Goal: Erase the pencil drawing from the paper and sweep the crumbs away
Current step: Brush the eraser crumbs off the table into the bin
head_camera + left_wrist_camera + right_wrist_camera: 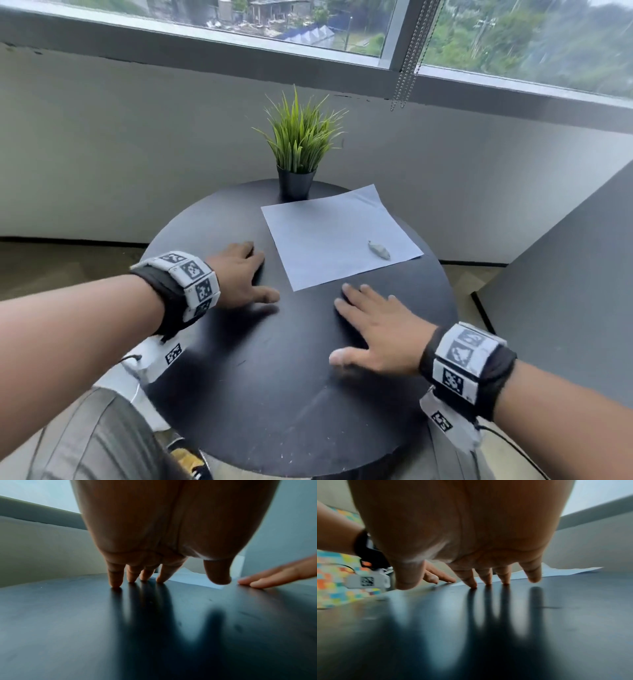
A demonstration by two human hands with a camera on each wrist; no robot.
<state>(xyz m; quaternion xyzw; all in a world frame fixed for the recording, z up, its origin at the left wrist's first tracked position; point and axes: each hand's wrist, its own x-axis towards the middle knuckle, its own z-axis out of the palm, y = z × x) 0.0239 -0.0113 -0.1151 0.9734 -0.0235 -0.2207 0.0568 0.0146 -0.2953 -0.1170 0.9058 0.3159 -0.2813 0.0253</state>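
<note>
A white sheet of paper lies on the far half of the round black table; I make out no pencil marks on it. A small grey lump, seemingly a kneaded eraser, sits near the sheet's right corner. My left hand rests flat on the table just left of the paper, fingers straight, tips on the tabletop. My right hand lies flat below the paper's near corner, fingers spread and touching the table close to the sheet's edge. Neither hand holds anything.
A black pot with a green grass-like plant stands at the table's far edge, just behind the paper. A white wall and window run behind, and a grey panel stands to the right. My knees sit under the table's near rim.
</note>
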